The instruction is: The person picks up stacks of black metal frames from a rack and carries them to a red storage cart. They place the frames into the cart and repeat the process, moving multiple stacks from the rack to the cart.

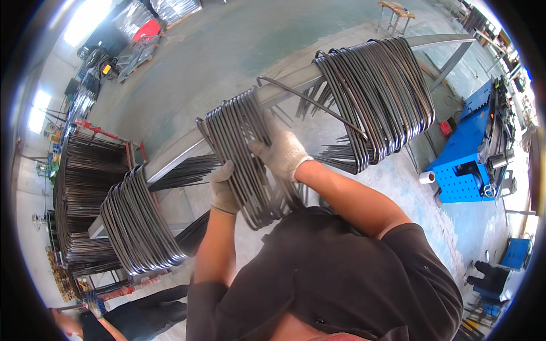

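A bundle of bent dark metal rods [242,153] hangs side by side over a grey metal rail [176,154] in front of my chest. My left hand [223,187], in a pale work glove, closes on the left side of this bundle, thumb upward against the rods. On the opposite side, my gloved right hand [282,150] grips the bundle, its thumb lying across the front; its other fingers are partly hidden and a little blurred. One separate bent rod [310,101] slants from the rail toward the larger right-hand bundle [378,96].
Another rod bundle [139,227] hangs at the rail's left end. Stacked rods [94,193] fill a rack at far left. A blue workbench [469,153] with tools stands right. Another person [131,315] is at lower left; a small wooden-topped table [396,9] stands far back.
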`<action>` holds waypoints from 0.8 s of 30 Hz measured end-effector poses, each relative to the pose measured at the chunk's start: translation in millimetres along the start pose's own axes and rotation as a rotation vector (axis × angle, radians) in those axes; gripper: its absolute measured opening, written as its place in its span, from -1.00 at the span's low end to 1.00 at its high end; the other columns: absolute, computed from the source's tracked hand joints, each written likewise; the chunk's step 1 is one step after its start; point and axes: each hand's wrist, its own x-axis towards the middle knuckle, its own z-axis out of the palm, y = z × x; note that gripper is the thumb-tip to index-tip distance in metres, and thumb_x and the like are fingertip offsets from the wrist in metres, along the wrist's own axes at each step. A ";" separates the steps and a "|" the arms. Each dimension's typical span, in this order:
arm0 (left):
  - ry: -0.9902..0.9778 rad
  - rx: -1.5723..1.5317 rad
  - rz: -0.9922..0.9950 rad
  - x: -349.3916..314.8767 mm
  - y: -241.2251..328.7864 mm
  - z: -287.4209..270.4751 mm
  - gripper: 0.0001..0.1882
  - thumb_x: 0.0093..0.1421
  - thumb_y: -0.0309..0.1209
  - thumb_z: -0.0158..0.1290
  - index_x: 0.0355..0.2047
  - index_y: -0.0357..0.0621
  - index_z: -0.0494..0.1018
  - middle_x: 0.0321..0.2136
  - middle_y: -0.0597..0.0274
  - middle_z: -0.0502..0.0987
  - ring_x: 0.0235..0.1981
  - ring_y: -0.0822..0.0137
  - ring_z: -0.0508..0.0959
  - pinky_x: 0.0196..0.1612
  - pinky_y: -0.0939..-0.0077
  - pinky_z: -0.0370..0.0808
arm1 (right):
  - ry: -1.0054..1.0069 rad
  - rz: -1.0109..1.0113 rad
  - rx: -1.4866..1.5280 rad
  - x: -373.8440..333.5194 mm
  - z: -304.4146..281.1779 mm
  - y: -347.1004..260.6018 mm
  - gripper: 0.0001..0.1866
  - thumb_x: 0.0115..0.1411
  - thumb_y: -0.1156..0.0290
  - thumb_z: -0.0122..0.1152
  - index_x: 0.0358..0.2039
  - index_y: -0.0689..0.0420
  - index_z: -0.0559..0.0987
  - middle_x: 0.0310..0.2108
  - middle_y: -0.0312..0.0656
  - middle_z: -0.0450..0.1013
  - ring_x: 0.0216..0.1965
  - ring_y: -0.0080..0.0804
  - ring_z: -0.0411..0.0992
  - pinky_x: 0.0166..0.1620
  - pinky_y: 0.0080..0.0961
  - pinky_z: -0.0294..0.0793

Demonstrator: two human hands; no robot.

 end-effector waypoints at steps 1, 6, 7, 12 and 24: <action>-0.024 -0.006 -0.018 -0.6 4.4 -3.4 -0.23 0.23 -0.05 0.39 0.30 -0.29 0.51 0.06 -0.05 0.71 0.01 -0.03 0.74 0.09 0.04 0.74 | -0.036 0.026 -0.014 -0.9 -1.6 -7.0 -0.01 0.41 0.22 0.36 0.65 0.28 0.03 0.21 0.37 0.58 0.28 0.33 0.53 0.33 0.01 0.52; 0.045 -0.020 -0.027 -11.5 16.7 9.9 -0.24 0.30 -0.12 0.37 0.36 -0.32 0.46 0.12 -0.08 0.69 0.06 -0.04 0.74 0.22 0.00 0.71 | -0.045 0.003 -0.080 -10.8 7.1 -1.0 -0.06 0.41 0.11 0.39 0.64 0.14 0.15 0.17 0.35 0.59 0.21 0.37 0.57 0.25 0.08 0.56; 0.092 -0.013 -0.002 -15.4 17.4 13.1 -0.28 0.35 -0.14 0.33 0.36 -0.33 0.45 0.12 -0.08 0.69 0.06 -0.03 0.74 0.22 0.01 0.71 | -0.039 -0.024 -0.140 -14.2 3.7 2.5 -0.13 0.41 0.11 0.40 0.59 0.13 0.25 0.13 0.32 0.60 0.18 0.34 0.58 0.24 0.07 0.57; 0.471 0.346 0.174 -26.5 39.0 3.2 -0.49 0.47 -0.31 0.25 0.29 -0.39 0.50 0.08 0.00 0.70 0.02 0.07 0.74 0.15 0.26 0.70 | 0.403 -0.417 -0.672 -13.8 -75.2 -0.7 -0.60 0.26 0.28 0.51 0.11 0.02 0.74 -0.04 -0.02 0.65 -0.08 0.08 0.62 0.02 0.04 0.63; 0.287 2.489 0.832 124.1 33.2 150.6 -0.33 0.18 -0.32 0.40 0.30 -0.13 0.52 0.31 -0.06 0.58 0.33 -0.22 0.52 0.51 -0.06 0.35 | 0.096 0.027 -0.840 29.1 -108.2 24.7 -0.76 0.50 0.26 0.14 -0.11 0.11 0.68 -0.24 0.09 0.71 -0.16 0.21 0.71 -0.06 0.16 0.66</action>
